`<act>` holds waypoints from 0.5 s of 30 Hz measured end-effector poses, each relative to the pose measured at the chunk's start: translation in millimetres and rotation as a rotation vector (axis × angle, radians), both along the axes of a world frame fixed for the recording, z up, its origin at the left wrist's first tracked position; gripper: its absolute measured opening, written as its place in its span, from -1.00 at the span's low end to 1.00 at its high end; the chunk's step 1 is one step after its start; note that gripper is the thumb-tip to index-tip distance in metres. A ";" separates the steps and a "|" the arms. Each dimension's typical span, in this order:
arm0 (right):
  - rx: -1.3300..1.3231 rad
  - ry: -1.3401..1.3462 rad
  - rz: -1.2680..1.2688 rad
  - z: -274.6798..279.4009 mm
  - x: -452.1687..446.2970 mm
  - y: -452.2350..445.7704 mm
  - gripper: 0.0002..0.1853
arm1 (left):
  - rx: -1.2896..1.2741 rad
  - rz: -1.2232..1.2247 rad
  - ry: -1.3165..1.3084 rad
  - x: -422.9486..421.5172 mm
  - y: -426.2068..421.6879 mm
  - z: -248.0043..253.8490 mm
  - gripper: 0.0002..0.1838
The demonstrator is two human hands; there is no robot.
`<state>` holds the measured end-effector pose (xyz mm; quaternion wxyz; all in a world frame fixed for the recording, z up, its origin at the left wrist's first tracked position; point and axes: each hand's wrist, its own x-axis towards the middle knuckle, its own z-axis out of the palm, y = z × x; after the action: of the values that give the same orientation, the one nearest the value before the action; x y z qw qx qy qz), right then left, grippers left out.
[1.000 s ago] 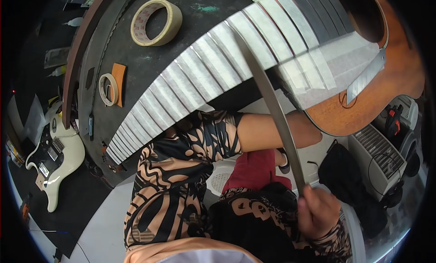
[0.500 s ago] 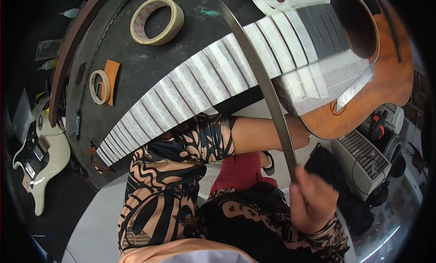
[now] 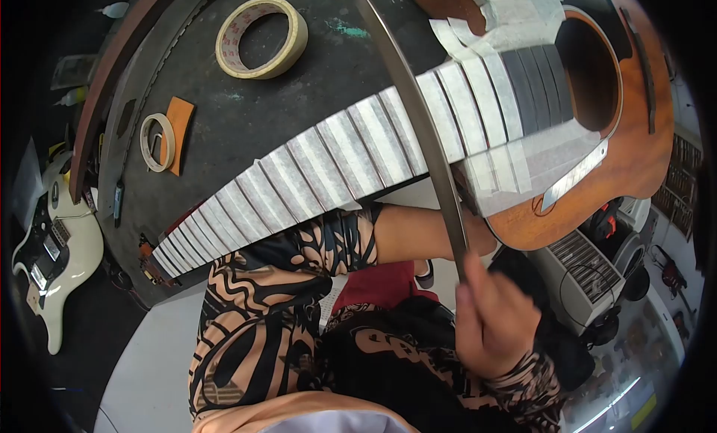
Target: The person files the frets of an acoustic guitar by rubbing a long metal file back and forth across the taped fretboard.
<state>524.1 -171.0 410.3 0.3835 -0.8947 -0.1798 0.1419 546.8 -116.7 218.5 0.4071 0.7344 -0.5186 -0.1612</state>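
My right hand is closed round the near end of a long, narrow dark metal file. The file lies crosswise over the neck of an acoustic guitar, and its far end reaches past the neck. White masking tape covers the fretboard between the frets, leaving dark fret lines. Toward the soundhole, several fretboard spaces are bare and dark. My left hand goes in under the guitar beside the neck joint, its fingers hidden by the body. A short metal strip rests on the taped guitar top.
On the dark workbench lie a large tape roll, a smaller roll and an orange piece. A white electric guitar body is at the left. A grey slatted unit stands at the lower right.
The view has shifted a little, so the guitar and bench sit slightly differently. My right hand and the file appear farther left and up; the file still crosses the neck.
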 end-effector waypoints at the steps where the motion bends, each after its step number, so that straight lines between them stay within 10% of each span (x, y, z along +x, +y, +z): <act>1: 0.005 -0.005 -0.004 1.1 -17.5 -12.2 -0.45 | -0.003 0.009 0.000 1.1 -1.5 0.4 -0.75; 15: 0.115 -0.033 -0.018 -1.3 33.7 19.0 -0.50 | 0.048 -0.022 0.033 -12.6 12.0 1.4 -0.74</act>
<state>557.8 -152.0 409.0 0.4326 -0.8749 -0.1861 0.1130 534.3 -104.7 220.0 0.3960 0.7356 -0.5157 -0.1899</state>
